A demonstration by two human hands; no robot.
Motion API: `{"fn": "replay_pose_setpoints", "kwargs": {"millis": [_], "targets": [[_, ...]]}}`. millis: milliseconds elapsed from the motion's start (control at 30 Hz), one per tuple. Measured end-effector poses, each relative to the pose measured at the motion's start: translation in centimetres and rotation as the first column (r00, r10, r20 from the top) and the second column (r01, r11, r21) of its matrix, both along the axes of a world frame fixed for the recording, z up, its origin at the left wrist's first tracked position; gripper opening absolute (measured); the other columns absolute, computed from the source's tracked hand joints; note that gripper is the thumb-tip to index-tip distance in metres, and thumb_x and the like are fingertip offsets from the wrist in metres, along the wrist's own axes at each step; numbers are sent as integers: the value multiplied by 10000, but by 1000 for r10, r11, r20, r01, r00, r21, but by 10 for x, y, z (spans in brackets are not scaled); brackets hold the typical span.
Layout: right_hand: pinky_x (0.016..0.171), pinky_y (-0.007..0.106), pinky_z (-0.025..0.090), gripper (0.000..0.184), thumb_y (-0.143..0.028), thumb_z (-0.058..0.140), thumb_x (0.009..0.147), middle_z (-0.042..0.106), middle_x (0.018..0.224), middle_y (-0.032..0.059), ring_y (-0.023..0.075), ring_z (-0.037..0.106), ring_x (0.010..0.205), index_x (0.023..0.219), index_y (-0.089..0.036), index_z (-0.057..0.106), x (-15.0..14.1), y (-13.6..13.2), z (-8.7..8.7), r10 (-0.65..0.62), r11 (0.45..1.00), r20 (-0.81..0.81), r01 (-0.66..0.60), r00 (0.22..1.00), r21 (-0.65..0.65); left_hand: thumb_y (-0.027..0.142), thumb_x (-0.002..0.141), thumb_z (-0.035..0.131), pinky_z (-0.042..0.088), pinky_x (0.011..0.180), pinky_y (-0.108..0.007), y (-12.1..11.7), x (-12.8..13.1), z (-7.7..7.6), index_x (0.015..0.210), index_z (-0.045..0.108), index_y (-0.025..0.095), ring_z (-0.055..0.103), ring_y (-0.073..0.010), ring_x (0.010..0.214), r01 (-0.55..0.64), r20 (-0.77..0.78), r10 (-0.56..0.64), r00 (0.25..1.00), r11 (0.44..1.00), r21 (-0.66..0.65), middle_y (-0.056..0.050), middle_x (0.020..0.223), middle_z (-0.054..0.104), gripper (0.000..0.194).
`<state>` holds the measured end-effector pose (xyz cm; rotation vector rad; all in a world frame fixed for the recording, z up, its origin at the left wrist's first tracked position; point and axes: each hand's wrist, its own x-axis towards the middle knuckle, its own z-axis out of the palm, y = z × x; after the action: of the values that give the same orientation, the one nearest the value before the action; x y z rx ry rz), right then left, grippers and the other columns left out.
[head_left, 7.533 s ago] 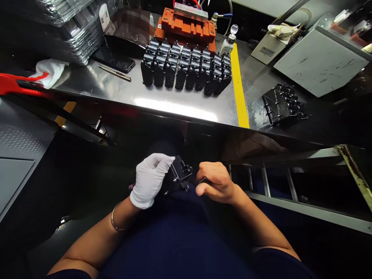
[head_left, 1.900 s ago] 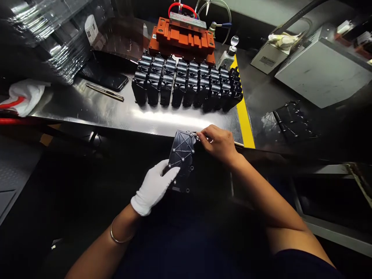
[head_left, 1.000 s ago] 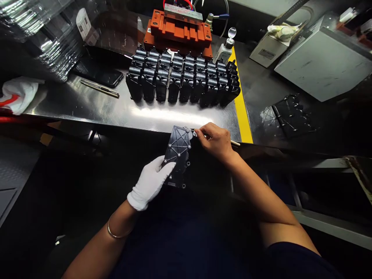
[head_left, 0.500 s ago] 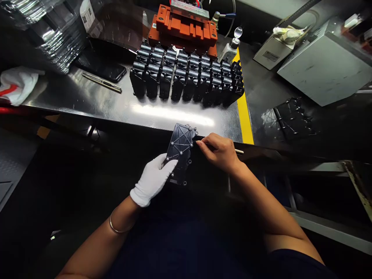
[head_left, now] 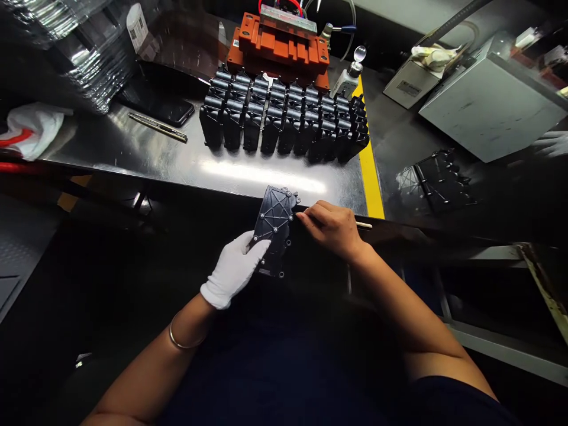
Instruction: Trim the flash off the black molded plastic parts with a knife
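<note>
My left hand, in a white glove, is closed around the lower left edge of a black plastic housing. Cross ribs and several small round bosses show on the face turned to me. My bare right hand pinches a slim pen-like tool, whose pale end sticks out behind the hand. The tool's thin tip meets or nearly meets the housing's right edge, just below the upper corner; contact is too small to tell. The housing is held tilted in front of the bench edge.
Several black housings stand in a row on the metal bench, before an orange fixture. A phone, metal tweezers and a bottle lie or stand around them. More black parts lie right of the yellow strip.
Since the earliest frame, the housing has been raised and turned ribbed face toward me, and my right hand has come to its edge. Over the last second, the tool tip has shifted down from the upper corner.
</note>
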<state>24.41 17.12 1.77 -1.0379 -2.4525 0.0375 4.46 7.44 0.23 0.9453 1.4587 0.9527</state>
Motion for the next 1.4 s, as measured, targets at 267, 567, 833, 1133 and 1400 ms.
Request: {"fn": "replay_pose_setpoints", "kwargs": {"millis": [267, 567, 833, 1133, 1400], "targets": [[503, 230, 342, 261, -328, 540, 894, 639, 639, 19, 109, 560, 545, 697, -180, 625, 0, -5, -8, -49, 998, -70, 47, 996, -39, 447, 792, 596, 461, 695, -240, 0, 0, -1, 928, 666, 187, 599, -161, 779, 13, 12, -13, 1000, 1000, 3, 5, 827, 679, 302], [516, 230, 368, 252, -316, 548, 892, 638, 632, 19, 110, 571, 545, 699, -176, 629, 1, -6, -11, -52, 997, -106, 46, 993, -62, 443, 800, 584, 456, 683, -228, 0, 0, 0, 923, 668, 179, 590, -154, 762, 22, -36, -22, 999, 1000, 0, 4, 815, 681, 302], [523, 230, 379, 253, -314, 549, 891, 640, 635, 24, 112, 570, 546, 700, -171, 632, 3, -4, -12, -43, 997, -122, 35, 992, -69, 444, 798, 575, 458, 683, -237, 0, 0, 1, 908, 666, 174, 586, -161, 758, 23, -61, -23, 998, 1000, 2, -2, 811, 680, 306], [507, 232, 333, 302, -356, 511, 909, 645, 656, 22, 107, 552, 553, 699, -184, 643, 8, 12, 3, 109, 991, 44, -105, 993, -85, 477, 784, 595, 469, 680, -244, 0, -2, -3, 967, 670, 177, 589, -164, 754, 12, -50, -13, 999, 1000, -12, -9, 818, 674, 359], [484, 244, 257, 347, -367, 506, 908, 612, 607, 10, 101, 500, 525, 642, -179, 628, 4, 26, 11, 148, 989, 184, -150, 972, -4, 479, 781, 589, 468, 674, -239, 1, -2, -1, 928, 674, 173, 597, -164, 756, 20, -60, -21, 998, 1000, -14, -5, 805, 677, 351]]}}
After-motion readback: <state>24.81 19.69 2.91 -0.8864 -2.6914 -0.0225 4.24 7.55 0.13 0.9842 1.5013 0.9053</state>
